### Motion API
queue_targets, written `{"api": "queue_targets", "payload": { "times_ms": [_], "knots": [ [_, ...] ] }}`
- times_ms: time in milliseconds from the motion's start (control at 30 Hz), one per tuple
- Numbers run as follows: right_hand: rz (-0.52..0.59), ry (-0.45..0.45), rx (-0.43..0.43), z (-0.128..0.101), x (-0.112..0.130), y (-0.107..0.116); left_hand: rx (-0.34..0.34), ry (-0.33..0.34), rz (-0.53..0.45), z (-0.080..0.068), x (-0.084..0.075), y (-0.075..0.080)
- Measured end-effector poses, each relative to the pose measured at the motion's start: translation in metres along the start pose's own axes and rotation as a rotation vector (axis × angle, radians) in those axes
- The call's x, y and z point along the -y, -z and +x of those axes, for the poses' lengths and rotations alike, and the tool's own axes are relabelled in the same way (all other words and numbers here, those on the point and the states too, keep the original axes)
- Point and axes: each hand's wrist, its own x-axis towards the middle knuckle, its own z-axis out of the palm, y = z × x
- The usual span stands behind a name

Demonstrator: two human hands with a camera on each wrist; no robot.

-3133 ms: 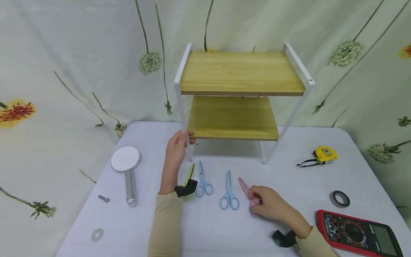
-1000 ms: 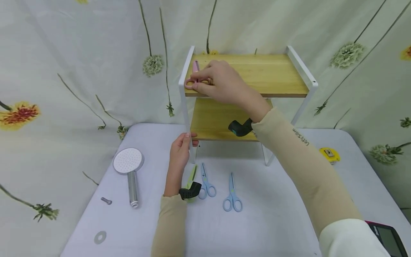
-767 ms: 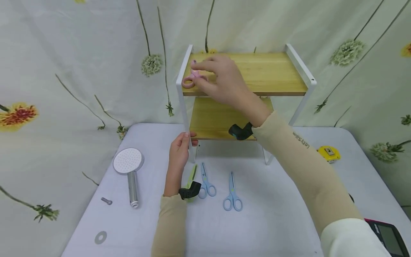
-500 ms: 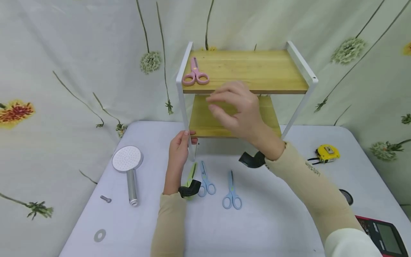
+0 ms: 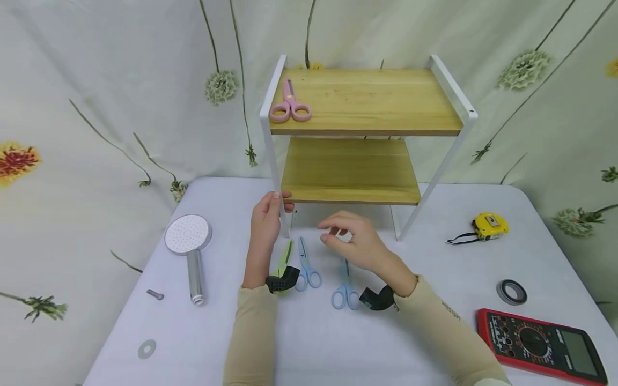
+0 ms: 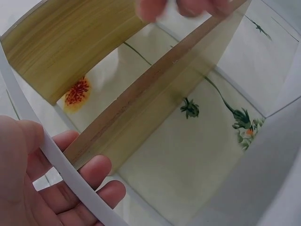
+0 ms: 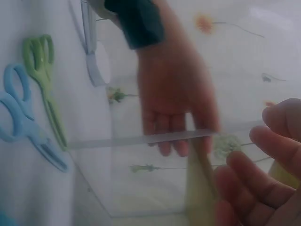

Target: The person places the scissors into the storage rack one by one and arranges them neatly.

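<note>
The front left leg of the white shelf rack is gripped by the left hand, its fingers curled round the thin bar. The right hand is held above the worktop with loosely bent fingers, and nothing is held in this grip. Just below it the blue scissors are lying, with a second blue pair and the green scissors beside. The pink scissors are placed on the top shelf, at its left end.
</note>
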Motion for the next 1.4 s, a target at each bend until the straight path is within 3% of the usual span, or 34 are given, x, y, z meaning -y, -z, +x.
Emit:
{"api": "queue_targets", "payload": {
  "times_ms": [167,300,533,733,900,1400],
  "knots": [
    [0.002,-0.176,0.169,-0.013,-0.015,-0.028,-0.004,-0.007,-0.006,0.002,-0.001,-0.001],
    [-0.021,-0.232,0.297,-0.021,-0.027,-0.045,-0.013,-0.007,0.004,0.001,-0.001,0.000],
    [-0.055,-0.253,0.397,-0.032,-0.037,-0.061,-0.009,0.006,-0.007,-0.001,0.000,0.002],
    [-0.229,-0.193,0.474,-0.039,-0.036,-0.073,-0.007,0.002,-0.006,-0.001,-0.001,0.002],
    [-0.348,-0.160,0.465,-0.043,-0.033,-0.079,-0.008,0.007,-0.003,-0.002,0.000,0.002],
    [-0.380,-0.248,0.318,-0.047,-0.034,-0.087,-0.016,-0.062,-0.034,-0.001,0.002,0.000]
  ]
}}
